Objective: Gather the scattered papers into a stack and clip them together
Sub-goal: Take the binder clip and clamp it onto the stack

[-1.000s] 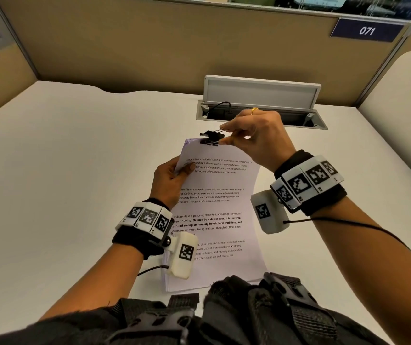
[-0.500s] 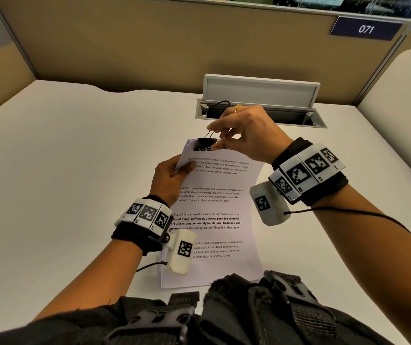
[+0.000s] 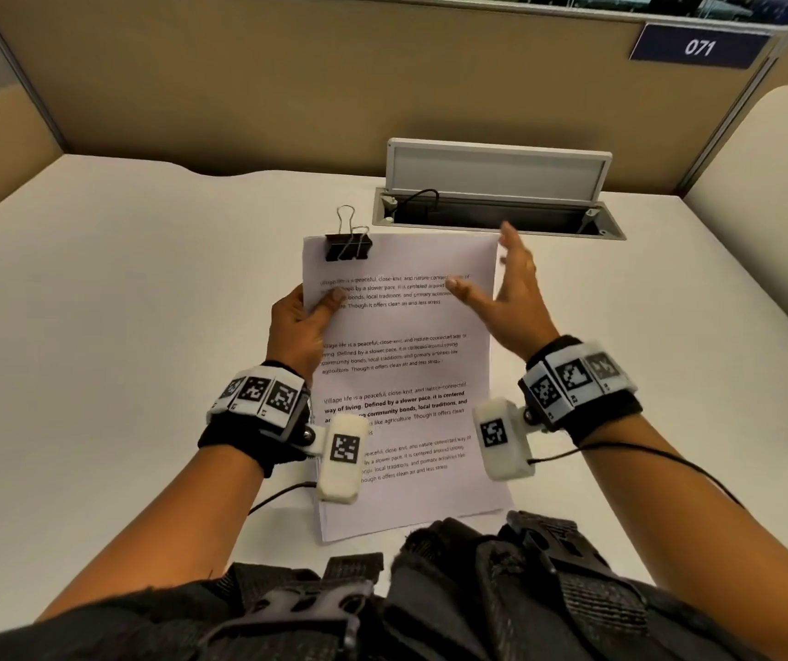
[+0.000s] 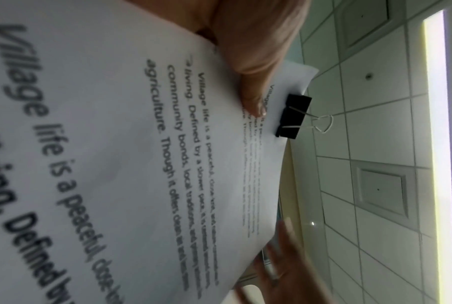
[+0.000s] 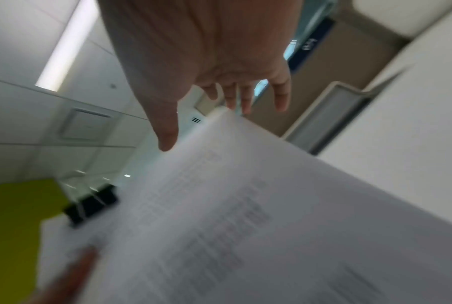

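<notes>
Your left hand [image 3: 297,326] pinches the stack of papers [image 3: 406,374] at its left edge, the thumb lying on the top sheet beside the first printed lines and the other fingers hidden beneath; in the left wrist view the thumb tip [image 4: 256,107] sits just short of the black binder clip [image 4: 293,116]. Your right hand [image 3: 508,298] holds nothing; its fingers [image 5: 282,96] are straight and spread, the thumb reaching over the right part of the page, and whether it touches the paper you cannot tell; the hand is blurred in both the head and the right wrist views.

The binder clip [image 3: 348,245] grips the top edge of the stack near its left corner; one wire handle stands up past the paper's edge, the other lies folded down over the top sheet. The stack is lifted at its far end, with the lower edge near your body; the top sheet carries four blocks of printed text, one partly in bold.

Beneath lies the white tabletop [image 3: 120,326]; just beyond the stack's upper edge, an open cable tray [image 3: 497,217] is sunk into it, its lid [image 3: 497,171] raised, a black cable visible inside. Behind stands a tan partition [image 3: 287,78] bearing a blue plate marked 071 [image 3: 699,47].
</notes>
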The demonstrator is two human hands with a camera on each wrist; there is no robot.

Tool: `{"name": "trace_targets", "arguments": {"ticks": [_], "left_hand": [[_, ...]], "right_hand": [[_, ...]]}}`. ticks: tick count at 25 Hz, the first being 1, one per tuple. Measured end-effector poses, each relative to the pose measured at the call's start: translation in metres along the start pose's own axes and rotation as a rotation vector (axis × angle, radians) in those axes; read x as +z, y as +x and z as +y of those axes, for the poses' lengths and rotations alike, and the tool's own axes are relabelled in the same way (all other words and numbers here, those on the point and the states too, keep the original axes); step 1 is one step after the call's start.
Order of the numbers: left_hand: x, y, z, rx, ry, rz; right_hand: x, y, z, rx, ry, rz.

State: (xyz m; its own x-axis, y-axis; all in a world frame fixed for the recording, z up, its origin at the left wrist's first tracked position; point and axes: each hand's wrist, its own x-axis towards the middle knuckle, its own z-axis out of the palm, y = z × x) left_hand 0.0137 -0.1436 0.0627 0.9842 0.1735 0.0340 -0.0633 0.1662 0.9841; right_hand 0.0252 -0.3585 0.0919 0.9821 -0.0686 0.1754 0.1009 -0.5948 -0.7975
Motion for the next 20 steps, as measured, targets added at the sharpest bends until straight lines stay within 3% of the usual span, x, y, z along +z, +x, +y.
{"name": "trace_targets", "arguments": {"ticks": [4,9,15,20], "left_hand": [[0.003,0.005,0.002,-0.009,-0.07,0.0],[0.012,0.028,0.001,-0.084,-0.077,0.043],[0.055,0.071,-0.033,-0.252,0.227,0.031],[0.119,0.06,-0.05,-0.476,0.306,-0.242]], "right_hand": [[0.013,-0.024,0.043,0.253,0.328,-0.157],[-0.002,-0.043,0.07,0.447,0.393,-0.311],[-0.023,-0.034,0.106,0.485,0.475,0.035],[-0.066,0.008,0.157,0.595,0.397,0.161]]}}
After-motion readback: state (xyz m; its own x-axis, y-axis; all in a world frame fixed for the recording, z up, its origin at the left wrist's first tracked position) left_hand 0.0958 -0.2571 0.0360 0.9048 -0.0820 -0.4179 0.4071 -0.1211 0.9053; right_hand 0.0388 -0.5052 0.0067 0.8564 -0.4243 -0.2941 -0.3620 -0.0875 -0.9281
